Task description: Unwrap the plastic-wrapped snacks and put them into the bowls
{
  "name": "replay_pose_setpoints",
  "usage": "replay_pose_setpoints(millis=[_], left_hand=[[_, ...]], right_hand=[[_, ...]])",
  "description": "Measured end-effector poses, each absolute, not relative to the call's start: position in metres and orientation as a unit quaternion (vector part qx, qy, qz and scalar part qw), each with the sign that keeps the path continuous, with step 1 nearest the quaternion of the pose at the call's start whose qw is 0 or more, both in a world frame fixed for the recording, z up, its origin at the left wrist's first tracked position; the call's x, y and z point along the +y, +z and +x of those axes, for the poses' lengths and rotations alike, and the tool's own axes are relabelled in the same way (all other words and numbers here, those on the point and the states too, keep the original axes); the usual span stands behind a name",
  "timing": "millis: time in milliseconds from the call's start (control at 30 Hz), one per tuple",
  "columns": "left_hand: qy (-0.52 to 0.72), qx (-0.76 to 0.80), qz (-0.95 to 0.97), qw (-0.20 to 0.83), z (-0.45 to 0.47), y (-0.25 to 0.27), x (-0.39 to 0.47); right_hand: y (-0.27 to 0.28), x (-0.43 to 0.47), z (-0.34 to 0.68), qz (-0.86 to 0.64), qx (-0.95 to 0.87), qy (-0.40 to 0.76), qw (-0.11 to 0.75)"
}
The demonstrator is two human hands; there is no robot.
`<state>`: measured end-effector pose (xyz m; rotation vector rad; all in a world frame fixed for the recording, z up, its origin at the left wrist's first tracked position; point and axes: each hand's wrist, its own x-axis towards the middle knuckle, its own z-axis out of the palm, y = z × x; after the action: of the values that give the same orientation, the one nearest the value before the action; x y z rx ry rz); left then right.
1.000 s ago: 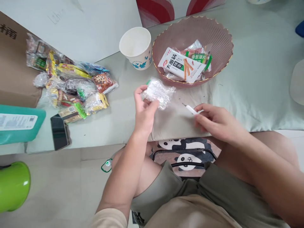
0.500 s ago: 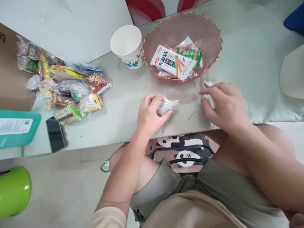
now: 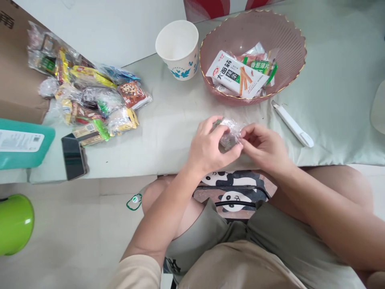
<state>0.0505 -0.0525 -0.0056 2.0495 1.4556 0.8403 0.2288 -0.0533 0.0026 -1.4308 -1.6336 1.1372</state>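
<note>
A crumpled ball of clear plastic wrap (image 3: 230,134) lies between my hands near the bench's front edge. My left hand (image 3: 212,142) curls around its left side, thumb in front and fingers behind. The fingertips of my right hand (image 3: 261,144) pinch its right edge. Whether anything is inside the wrap I cannot tell. To the right of my right hand lies a white utility knife (image 3: 293,124). Beyond my hands stands a pink ribbed bowl (image 3: 279,36) with a gold scalloped rim, holding several snack packets, a white one (image 3: 237,74) on top.
A white paper cup (image 3: 180,56) with blue leaves stands left of the bowl. Several wrapped snacks (image 3: 93,96) are heaped at the left, beside a phone (image 3: 73,156) and a teal package (image 3: 45,148). A cardboard box (image 3: 21,72) and a green bin (image 3: 16,224) are farther left.
My right hand has moved left from beside the utility knife and now pinches the plastic wrap. The knife shows fully now. My left hand keeps its hold; the view has shifted.
</note>
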Motion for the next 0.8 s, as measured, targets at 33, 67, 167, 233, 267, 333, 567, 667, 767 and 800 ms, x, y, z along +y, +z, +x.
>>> replay_pose_setpoints(millis=[33,67,167,233,267,333,567,667,767,800], left_hand=[[0.301,0.529,0.756,0.239,0.05,-0.005,-0.053],[0.3,0.527,0.759,0.235,0.049,-0.005,-0.052],[0.336,0.532,0.729,0.269,0.043,-0.005,-0.049],[0.378,0.54,0.666,0.349,0.038,-0.004,-0.044],[0.4,0.541,0.622,0.401,0.036,-0.004,-0.042],[0.438,0.538,0.523,0.494,0.031,-0.003,-0.038],[0.466,0.598,0.408,0.509,0.019,-0.005,-0.029],[0.461,0.625,0.408,0.481,0.017,-0.006,-0.028],[0.461,0.642,0.403,0.462,0.017,-0.006,-0.025],[0.461,0.645,0.404,0.456,0.017,-0.005,-0.025]], right_hand=[[0.004,-0.053,0.229,-0.548,-0.616,0.446,0.349],[0.004,-0.052,0.23,-0.545,-0.611,0.449,0.359],[-0.001,-0.05,0.232,-0.519,-0.635,0.423,0.385],[-0.007,-0.048,0.235,-0.502,-0.677,0.375,0.387],[-0.01,-0.047,0.236,-0.495,-0.701,0.349,0.376],[-0.014,-0.046,0.237,-0.482,-0.745,0.303,0.348],[-0.016,-0.043,0.246,-0.49,-0.772,0.259,0.311],[-0.016,-0.041,0.249,-0.502,-0.765,0.269,0.299],[-0.016,-0.039,0.25,-0.523,-0.748,0.268,0.308],[-0.017,-0.039,0.249,-0.531,-0.743,0.263,0.312]])
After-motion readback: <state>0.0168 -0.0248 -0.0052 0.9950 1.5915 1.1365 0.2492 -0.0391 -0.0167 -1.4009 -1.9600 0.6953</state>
